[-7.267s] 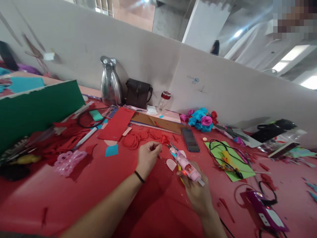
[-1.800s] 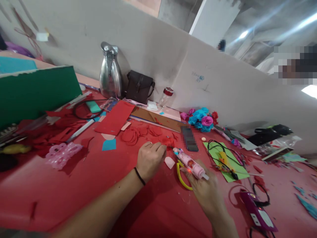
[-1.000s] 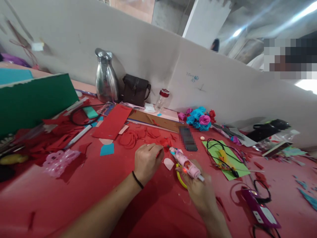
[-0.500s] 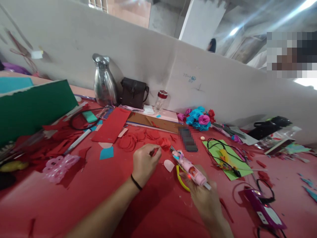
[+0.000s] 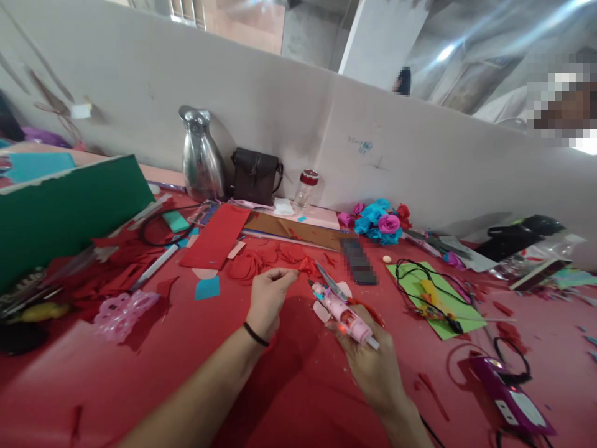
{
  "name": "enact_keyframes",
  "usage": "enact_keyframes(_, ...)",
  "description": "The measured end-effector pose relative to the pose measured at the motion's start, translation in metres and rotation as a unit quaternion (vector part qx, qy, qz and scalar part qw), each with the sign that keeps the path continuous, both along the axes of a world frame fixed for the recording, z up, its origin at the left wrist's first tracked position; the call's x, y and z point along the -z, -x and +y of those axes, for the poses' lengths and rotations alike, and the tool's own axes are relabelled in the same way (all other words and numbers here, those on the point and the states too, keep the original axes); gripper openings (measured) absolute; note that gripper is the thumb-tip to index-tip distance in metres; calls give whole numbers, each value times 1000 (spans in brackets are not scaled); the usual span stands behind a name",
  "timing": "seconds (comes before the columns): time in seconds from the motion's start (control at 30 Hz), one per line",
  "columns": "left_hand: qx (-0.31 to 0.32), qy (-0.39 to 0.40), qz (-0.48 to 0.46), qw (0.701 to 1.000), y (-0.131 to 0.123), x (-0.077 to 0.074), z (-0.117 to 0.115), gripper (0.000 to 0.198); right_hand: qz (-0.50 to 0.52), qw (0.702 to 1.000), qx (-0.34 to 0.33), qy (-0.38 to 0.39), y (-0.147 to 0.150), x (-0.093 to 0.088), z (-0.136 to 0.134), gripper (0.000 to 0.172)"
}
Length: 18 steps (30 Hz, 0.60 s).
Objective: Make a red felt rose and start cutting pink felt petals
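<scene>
My left hand (image 5: 269, 297), a dark band on its wrist, is closed in a pinch. At its fingertips is a small red paper flower (image 5: 308, 265), blurred against red scraps. My right hand (image 5: 370, 358) is wrapped round a pink glue gun (image 5: 342, 313), its nozzle tilted up toward the left hand and a clear glue stick jutting from the back. Scissors (image 5: 332, 280) show just beyond the gun, their red handle partly hidden; I cannot tell whether they touch my right hand. A pale pink paper petal (image 5: 321, 312) lies beside the gun.
Red paper petals (image 5: 245, 266) and a red sheet (image 5: 217, 236) lie behind my left hand. A phone (image 5: 358, 261), blue and pink paper flowers (image 5: 380, 221) and a green sheet with cables (image 5: 436, 298) are to the right. A steel jug (image 5: 201, 155) stands by the wall.
The glue gun has moved slightly left and turned, nearer my left fingertips. The scissors blades and red handle now show beyond it; a yellow curved piece by my right hand has gone from view.
</scene>
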<state>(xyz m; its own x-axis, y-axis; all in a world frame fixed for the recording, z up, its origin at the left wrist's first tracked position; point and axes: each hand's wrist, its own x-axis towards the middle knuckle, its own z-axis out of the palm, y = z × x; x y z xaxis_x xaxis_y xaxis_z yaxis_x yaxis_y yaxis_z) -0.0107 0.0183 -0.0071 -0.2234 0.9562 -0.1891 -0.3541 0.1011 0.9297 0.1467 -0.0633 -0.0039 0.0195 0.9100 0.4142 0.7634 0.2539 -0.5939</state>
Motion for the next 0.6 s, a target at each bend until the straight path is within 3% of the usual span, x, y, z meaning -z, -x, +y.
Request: enact_keyframes(0.6, 9, 3, 4, 1000, 0, 0, -1, 14, -12, 999, 5, -30, 6, -2, 11, 25)
